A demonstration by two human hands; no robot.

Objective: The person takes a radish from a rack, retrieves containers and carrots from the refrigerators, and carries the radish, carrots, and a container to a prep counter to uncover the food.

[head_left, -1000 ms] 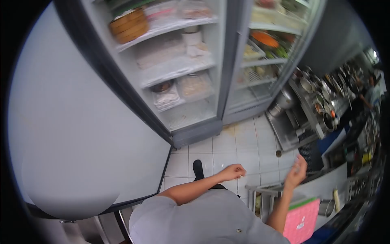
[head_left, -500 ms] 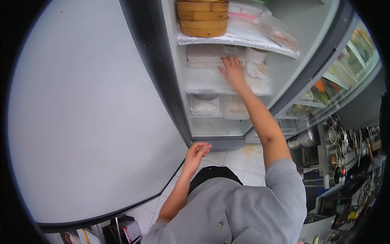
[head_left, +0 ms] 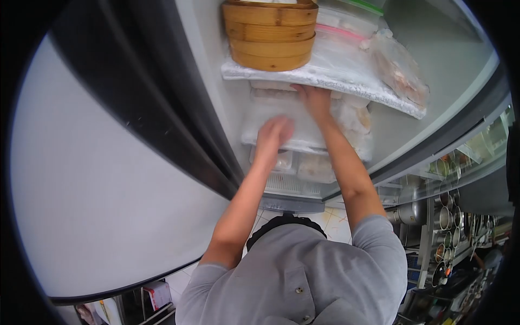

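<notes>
My right hand (head_left: 318,102) reaches into the middle level of an open fridge, below the frosted upper shelf (head_left: 325,81). Its thumb points left beside a pale, flat plastic container (head_left: 270,85); the other fingers are mostly hidden by the shelf edge, so a grip cannot be made out. My left hand (head_left: 274,133) is over the front of the plastic-covered middle shelf (head_left: 309,145), lower and to the left of the right hand. Motion smears its fingers, and nothing shows clearly in it. A white wrapped bundle (head_left: 355,118) lies right of my right hand.
Stacked bamboo steamers (head_left: 271,38) and a plastic bag of food (head_left: 398,70) rest on the upper shelf. More containers (head_left: 315,167) sit below the middle shelf. The open door (head_left: 108,179) fills the left side. Pots (head_left: 445,216) stand on a rack at right.
My left hand has risen from in front of the fridge to the middle shelf. My right hand's fingers have gone under the upper shelf. The view has moved closer to the fridge.
</notes>
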